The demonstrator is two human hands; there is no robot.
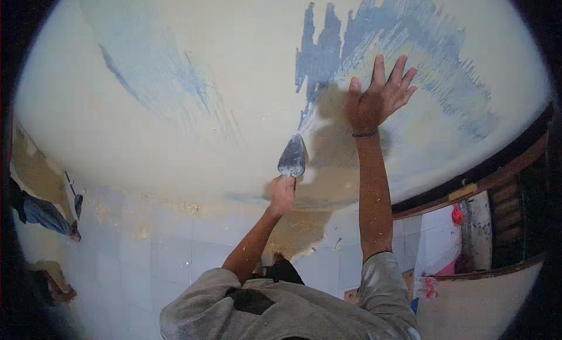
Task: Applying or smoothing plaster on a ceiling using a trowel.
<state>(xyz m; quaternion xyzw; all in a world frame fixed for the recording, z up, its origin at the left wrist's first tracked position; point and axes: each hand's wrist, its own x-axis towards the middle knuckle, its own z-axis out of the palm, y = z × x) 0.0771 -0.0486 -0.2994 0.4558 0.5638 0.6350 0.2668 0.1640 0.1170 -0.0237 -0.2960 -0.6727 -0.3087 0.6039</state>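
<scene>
My left hand [283,195] is closed round the handle of a small pointed trowel [292,157], its blade smeared with pale material and pointing up the wall. The trowel's tip is at the lower end of a narrow scraped streak. My right hand [374,105] is higher and to the right, fingers spread, at the wall and holding nothing. Around it the cream wall [252,76] shows a broad scraped patch [328,53] of blue-grey under the cream coat. Fainter blue scrape marks [146,88] run down the left side. Pale flecks dot my forearms.
Light floor tiles [170,252] lie below the wall, with brownish crumbs [146,223] along its foot. At the far left are another person's legs in blue jeans [44,214]. On the right are a dark wooden frame [497,170] and a hanging red item [457,214].
</scene>
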